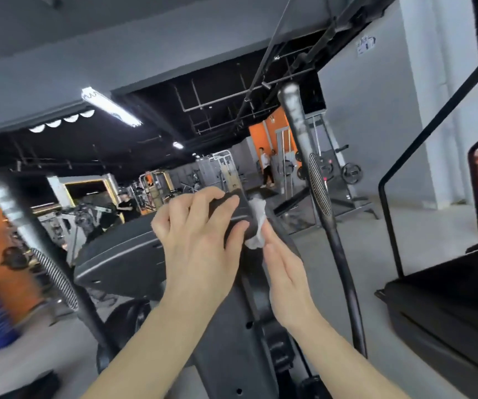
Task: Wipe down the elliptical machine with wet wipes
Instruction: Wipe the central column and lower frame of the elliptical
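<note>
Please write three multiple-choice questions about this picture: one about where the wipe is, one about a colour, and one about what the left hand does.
1. Where is the crumpled white wet wipe? A on the floor; B between the right hand and the black elliptical console; C over the left handlebar.
2. What colour is the far wall panel? A green; B orange; C pink.
3. What is the left hand doing? A hanging free; B holding a bottle; C gripping the console.
Answers: B, straight fingers press it against the console's side; B, the panel is plainly orange; C, its fingers curl over the console's top.
</note>
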`<state>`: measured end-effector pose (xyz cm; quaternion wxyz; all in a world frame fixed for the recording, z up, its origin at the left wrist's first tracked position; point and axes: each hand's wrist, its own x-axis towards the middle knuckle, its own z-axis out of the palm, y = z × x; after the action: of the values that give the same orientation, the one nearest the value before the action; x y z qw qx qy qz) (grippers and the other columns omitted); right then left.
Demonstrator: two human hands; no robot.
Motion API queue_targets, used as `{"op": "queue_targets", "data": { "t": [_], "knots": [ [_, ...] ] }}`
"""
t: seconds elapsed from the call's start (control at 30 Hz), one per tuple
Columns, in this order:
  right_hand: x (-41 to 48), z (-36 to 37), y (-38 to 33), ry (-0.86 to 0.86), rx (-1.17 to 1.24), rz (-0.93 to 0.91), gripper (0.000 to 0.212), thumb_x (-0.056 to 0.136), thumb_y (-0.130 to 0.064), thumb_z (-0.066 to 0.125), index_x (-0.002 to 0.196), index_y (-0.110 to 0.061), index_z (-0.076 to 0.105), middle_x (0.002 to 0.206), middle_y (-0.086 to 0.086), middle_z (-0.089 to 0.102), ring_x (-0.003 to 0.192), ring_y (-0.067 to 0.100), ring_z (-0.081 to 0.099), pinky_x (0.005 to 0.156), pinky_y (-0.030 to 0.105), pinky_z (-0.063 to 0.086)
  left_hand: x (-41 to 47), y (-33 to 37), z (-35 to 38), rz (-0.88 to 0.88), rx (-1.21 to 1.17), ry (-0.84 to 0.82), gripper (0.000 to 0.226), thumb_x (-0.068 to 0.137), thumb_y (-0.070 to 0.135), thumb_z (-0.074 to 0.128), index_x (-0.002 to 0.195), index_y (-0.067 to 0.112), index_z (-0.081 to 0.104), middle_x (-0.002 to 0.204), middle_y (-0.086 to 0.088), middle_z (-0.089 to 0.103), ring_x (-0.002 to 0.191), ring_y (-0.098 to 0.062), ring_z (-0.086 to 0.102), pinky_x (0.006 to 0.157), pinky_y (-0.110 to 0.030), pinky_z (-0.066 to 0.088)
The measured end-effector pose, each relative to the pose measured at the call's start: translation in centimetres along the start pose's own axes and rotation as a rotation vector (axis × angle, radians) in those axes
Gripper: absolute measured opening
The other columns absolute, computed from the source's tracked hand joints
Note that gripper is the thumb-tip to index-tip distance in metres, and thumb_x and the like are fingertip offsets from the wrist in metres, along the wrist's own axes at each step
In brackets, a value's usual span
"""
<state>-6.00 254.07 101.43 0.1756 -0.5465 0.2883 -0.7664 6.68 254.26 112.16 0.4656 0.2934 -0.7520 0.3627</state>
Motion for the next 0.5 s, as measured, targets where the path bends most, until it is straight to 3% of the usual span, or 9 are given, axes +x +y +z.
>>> {"op": "queue_targets", "data": {
  "t": [0.1,0.13,0.2,0.27,0.33,0.4,0.5],
  "knots": [
    [0.3,-0.8,4.2,0.042,-0.102,0.083,0.043,0.11,-0.022,0.041,0.152,-0.018,0.047,0.153,-0.016,0.048,0.144,-0.001,0.04,0.12,0.022,0.03,-0.1,0.1,0.5,0.019,0.008,0.041,0.03,0.094,0.032,0.071,0.122,0.021,0.072,0.128,0.001,0.06,0.117,-0.025,0.044,0.102,-0.044,0.024],
    [0.4,-1.0,5.5,0.063,-0.157,0.116,0.038,0.108,-0.016,0.044,0.145,-0.018,0.056,0.142,-0.013,0.054,0.134,0.003,0.048,0.116,0.026,0.037,-0.2,0.1,0.7,0.022,0.013,0.051,0.03,0.094,0.031,0.07,0.122,0.021,0.072,0.129,0.0,0.06,0.117,-0.025,0.043,0.102,-0.044,0.024],
    [0.5,-1.4,7.6,0.04,-0.251,0.222,0.042,0.1,-0.004,0.046,0.129,-0.03,0.061,0.109,-0.006,0.056,0.096,0.008,0.054,0.093,0.029,0.047,-0.3,0.3,1.3,0.016,0.025,0.083,0.03,0.093,0.03,0.07,0.122,0.021,0.072,0.128,-0.001,0.06,0.116,-0.025,0.042,0.1,-0.046,0.025],
    [0.9,-1.5,8.3,-0.036,-0.273,0.369,0.066,0.1,0.001,0.047,0.147,-0.044,0.041,0.099,-0.002,0.059,0.078,0.009,0.05,0.078,0.018,0.045,-0.1,0.5,1.9,0.009,0.036,0.125,0.028,0.093,0.03,0.067,0.119,0.021,0.074,0.124,0.0,0.063,0.115,-0.025,0.043,0.097,-0.047,0.026],
    [1.5,-1.4,8.9,-0.085,-0.302,0.435,0.073,0.101,-0.002,0.047,0.159,-0.038,0.022,0.111,0.0,0.066,0.084,0.01,0.057,0.079,0.011,0.045,0.1,0.8,2.4,0.005,0.038,0.168,0.027,0.091,0.031,0.065,0.115,0.021,0.075,0.121,0.001,0.065,0.113,-0.025,0.045,0.093,-0.047,0.026],
    [1.8,-1.0,8.5,-0.07,-0.304,0.461,0.074,0.101,-0.004,0.048,0.159,-0.038,0.017,0.11,-0.006,0.065,0.09,0.009,0.059,0.078,0.006,0.042,0.2,1.0,2.7,0.004,0.045,0.196,0.027,0.09,0.03,0.064,0.112,0.02,0.075,0.118,0.002,0.066,0.111,-0.024,0.045,0.091,-0.045,0.026],
    [1.4,-0.8,7.6,-0.014,-0.201,0.343,0.081,0.098,0.004,0.048,0.153,-0.05,0.023,0.09,-0.015,0.053,0.076,0.004,0.05,0.074,0.007,0.042,0.3,1.1,2.8,0.011,0.054,0.228,0.026,0.088,0.029,0.064,0.109,0.02,0.076,0.116,0.003,0.067,0.11,-0.023,0.046,0.089,-0.042,0.024]
  ]
}}
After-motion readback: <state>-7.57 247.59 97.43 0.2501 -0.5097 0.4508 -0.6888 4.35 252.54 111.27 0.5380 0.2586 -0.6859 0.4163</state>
